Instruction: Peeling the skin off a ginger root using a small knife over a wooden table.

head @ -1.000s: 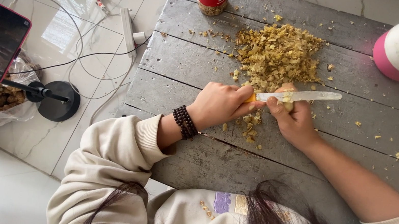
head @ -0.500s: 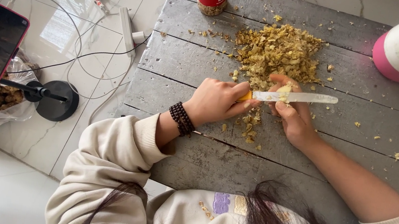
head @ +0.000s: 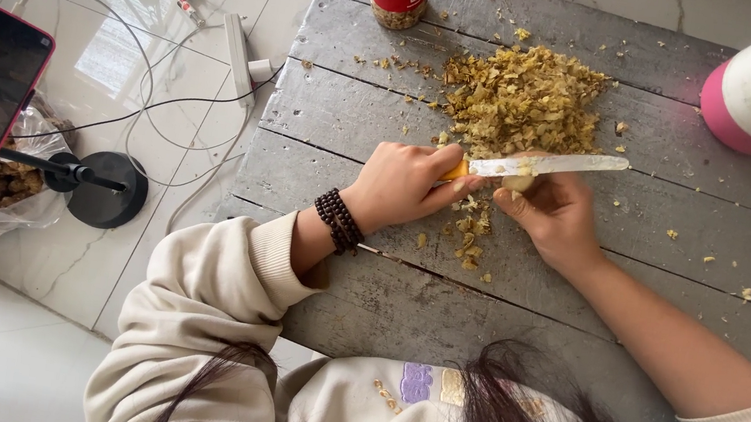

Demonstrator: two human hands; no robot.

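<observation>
Grey wooden table (head: 364, 297) bears yellow-green peelings (head: 525, 100). Left hand (head: 403, 184) is clenched around the knife (head: 536, 166) handle; right hand (head: 557, 216) pinches a small pale piece (head: 519, 182) beneath the blade, near the pile.

grey table (head: 682, 232), yellow-green peelings (head: 525, 100), orange-handled knife (head: 536, 166)

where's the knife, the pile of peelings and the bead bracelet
knife (head: 555, 165), head view, middle of the blade
pile of peelings (head: 523, 101), head view, centre of the heap
bead bracelet (head: 337, 221), head view, beads across the wrist
</observation>
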